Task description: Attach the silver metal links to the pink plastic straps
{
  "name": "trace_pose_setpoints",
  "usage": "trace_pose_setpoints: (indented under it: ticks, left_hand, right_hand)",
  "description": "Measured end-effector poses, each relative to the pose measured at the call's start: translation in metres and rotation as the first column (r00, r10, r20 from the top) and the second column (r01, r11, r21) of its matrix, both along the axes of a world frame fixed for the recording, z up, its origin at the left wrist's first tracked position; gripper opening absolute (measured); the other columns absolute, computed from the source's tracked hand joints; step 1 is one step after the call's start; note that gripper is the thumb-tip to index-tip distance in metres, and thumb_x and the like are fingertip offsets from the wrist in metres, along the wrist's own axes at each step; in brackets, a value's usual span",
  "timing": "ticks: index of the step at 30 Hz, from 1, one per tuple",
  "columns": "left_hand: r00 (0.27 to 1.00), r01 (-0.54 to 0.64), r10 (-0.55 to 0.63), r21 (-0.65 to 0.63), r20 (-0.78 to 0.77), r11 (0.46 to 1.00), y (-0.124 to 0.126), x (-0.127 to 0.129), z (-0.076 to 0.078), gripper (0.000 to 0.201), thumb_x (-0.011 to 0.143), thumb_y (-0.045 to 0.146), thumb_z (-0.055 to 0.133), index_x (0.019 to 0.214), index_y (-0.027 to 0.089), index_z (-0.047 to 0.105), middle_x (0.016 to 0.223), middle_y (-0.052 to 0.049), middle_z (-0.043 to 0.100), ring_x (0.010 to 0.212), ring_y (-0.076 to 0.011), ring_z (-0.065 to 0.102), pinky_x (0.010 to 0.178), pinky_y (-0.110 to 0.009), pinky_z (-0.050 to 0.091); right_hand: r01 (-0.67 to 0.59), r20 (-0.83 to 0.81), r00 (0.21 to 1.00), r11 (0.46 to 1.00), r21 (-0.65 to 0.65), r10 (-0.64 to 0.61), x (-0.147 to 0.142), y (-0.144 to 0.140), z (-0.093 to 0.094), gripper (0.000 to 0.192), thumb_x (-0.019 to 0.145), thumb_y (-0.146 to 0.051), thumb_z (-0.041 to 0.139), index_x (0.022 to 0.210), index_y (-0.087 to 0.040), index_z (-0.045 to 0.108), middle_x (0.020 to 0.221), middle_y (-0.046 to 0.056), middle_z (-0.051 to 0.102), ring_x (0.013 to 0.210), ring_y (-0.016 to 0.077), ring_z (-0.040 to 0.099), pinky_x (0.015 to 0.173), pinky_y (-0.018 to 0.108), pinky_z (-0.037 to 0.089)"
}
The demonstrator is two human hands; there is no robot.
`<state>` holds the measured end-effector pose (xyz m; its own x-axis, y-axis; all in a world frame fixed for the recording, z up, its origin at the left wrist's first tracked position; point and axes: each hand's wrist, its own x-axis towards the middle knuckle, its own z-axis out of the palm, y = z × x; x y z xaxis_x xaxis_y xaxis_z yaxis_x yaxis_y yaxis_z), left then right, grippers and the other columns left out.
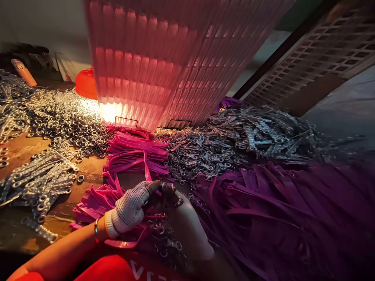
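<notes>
Single head view, looking forward and down, close over the worktable [17, 150]

My hands hemmed in close, pink strap stack [137, 154] straight ahead, metal ring heaps [222, 144] right of it, purple strap pile [293, 218] blocking the right, tall ribbed panel [175, 58] walling the back, bare tabletop [90, 168] open at left.

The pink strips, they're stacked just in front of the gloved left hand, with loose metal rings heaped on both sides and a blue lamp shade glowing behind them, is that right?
Not quite: the lamp shade is orange-red, not blue, as the head view shows. The rest holds: the pink strips lie stacked just beyond the gloved left hand, with metal rings heaped on both sides.
</notes>
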<state>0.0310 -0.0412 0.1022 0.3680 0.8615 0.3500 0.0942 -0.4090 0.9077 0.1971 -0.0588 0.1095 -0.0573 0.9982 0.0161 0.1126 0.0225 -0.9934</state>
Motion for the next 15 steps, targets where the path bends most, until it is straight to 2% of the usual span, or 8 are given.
trace_pose_setpoints:
  ticks: [1, 3, 5, 7, 9, 11, 12, 15]
  left_hand:
    - [0.999, -0.042, 0.042, -0.04, -0.001, 0.998, -0.003, 0.001, 0.001, 0.052, 0.081, 0.007, 0.056, 0.13, 0.021, 0.067, 0.127, -0.011, 0.067, 0.12, -0.0273, 0.061, 0.107, -0.041, 0.047]
    - [0.994, -0.103, 0.108, -0.235, 0.006, 0.966, -0.007, 0.002, 0.007, 0.032, 0.088, 0.018, 0.055, 0.115, 0.017, 0.071, 0.103, -0.011, 0.073, 0.091, -0.0216, 0.069, 0.083, -0.033, 0.057]
    - [0.988, -0.112, 0.148, -0.454, 0.046, 0.884, -0.01, 0.0, 0.014, 0.026, 0.094, 0.031, 0.052, 0.103, 0.014, 0.069, 0.077, -0.007, 0.069, 0.059, -0.013, 0.06, 0.054, -0.023, 0.049]
    - [0.984, -0.069, 0.15, -0.564, 0.098, 0.823, -0.012, -0.002, 0.019, 0.03, 0.095, 0.04, 0.052, 0.093, 0.014, 0.066, 0.062, -0.002, 0.06, 0.047, -0.0088, 0.048, 0.045, -0.02, 0.037]
    - [0.982, -0.017, 0.123, -0.587, 0.141, 0.81, -0.016, -0.004, 0.018, 0.032, 0.093, 0.045, 0.054, 0.084, 0.015, 0.061, 0.058, 0.001, 0.054, 0.047, -0.0083, 0.046, 0.045, -0.019, 0.034]
    - [0.983, -0.007, 0.114, -0.596, 0.142, 0.803, -0.019, -0.005, 0.016, 0.035, 0.093, 0.047, 0.054, 0.078, 0.016, 0.057, 0.059, 0.002, 0.052, 0.049, -0.0084, 0.045, 0.047, -0.02, 0.035]
    - [0.985, -0.025, 0.119, -0.586, 0.122, 0.81, -0.021, -0.006, 0.016, 0.034, 0.093, 0.047, 0.055, 0.077, 0.017, 0.056, 0.061, 0.002, 0.052, 0.05, -0.0083, 0.045, 0.048, -0.02, 0.035]
    - [0.995, -0.101, 0.098, -0.457, -0.03, 0.884, -0.025, -0.006, 0.019, 0.031, 0.092, 0.041, 0.056, 0.073, 0.016, 0.058, 0.064, 0.001, 0.053, 0.056, -0.0091, 0.044, 0.054, -0.021, 0.036]
  right_hand:
    - [-0.004, -0.008, 1.0, 1.0, -0.007, 0.004, -0.001, -0.003, 0.002, 0.035, 0.095, -0.042, 0.046, 0.099, -0.019, 0.073, 0.079, 0.005, 0.071, 0.068, 0.0186, 0.062, 0.063, 0.031, 0.053]
    - [-0.008, -0.004, 1.0, 1.0, 0.0, 0.008, 0.001, -0.008, 0.007, 0.028, 0.092, -0.034, 0.05, 0.103, -0.021, 0.073, 0.09, 0.005, 0.073, 0.078, 0.0195, 0.066, 0.073, 0.032, 0.054]
    - [-0.005, 0.086, 0.996, 0.996, 0.094, -0.003, 0.006, -0.011, 0.014, 0.027, 0.09, -0.027, 0.053, 0.108, -0.022, 0.072, 0.1, 0.005, 0.073, 0.091, 0.0206, 0.066, 0.083, 0.033, 0.053]
    - [-0.054, 0.235, 0.972, 0.976, 0.212, 0.002, 0.011, -0.012, 0.018, 0.032, 0.088, -0.02, 0.052, 0.114, -0.024, 0.07, 0.108, 0.005, 0.072, 0.101, 0.0211, 0.065, 0.089, 0.033, 0.05]
    - [-0.156, 0.404, 0.914, 0.948, 0.277, 0.032, 0.012, -0.012, 0.019, 0.038, 0.084, -0.011, 0.049, 0.114, -0.023, 0.069, 0.109, 0.006, 0.071, 0.102, 0.0212, 0.064, 0.09, 0.033, 0.049]
    - [-0.239, 0.595, 0.804, 0.923, 0.3, 0.015, 0.01, -0.013, 0.017, 0.043, 0.076, -0.003, 0.046, 0.108, -0.02, 0.07, 0.103, 0.008, 0.071, 0.095, 0.0212, 0.064, 0.084, 0.032, 0.05]
    - [-0.264, 0.694, 0.72, 0.917, 0.3, -0.019, 0.008, -0.013, 0.016, 0.043, 0.073, -0.001, 0.045, 0.103, -0.018, 0.07, 0.098, 0.009, 0.07, 0.089, 0.021, 0.064, 0.079, 0.03, 0.049]
    - [-0.315, 0.899, 0.421, 0.91, 0.271, -0.122, 0.002, -0.016, 0.015, 0.032, 0.071, 0.002, 0.047, 0.088, -0.016, 0.069, 0.086, 0.011, 0.068, 0.072, 0.0193, 0.059, 0.065, 0.029, 0.043]
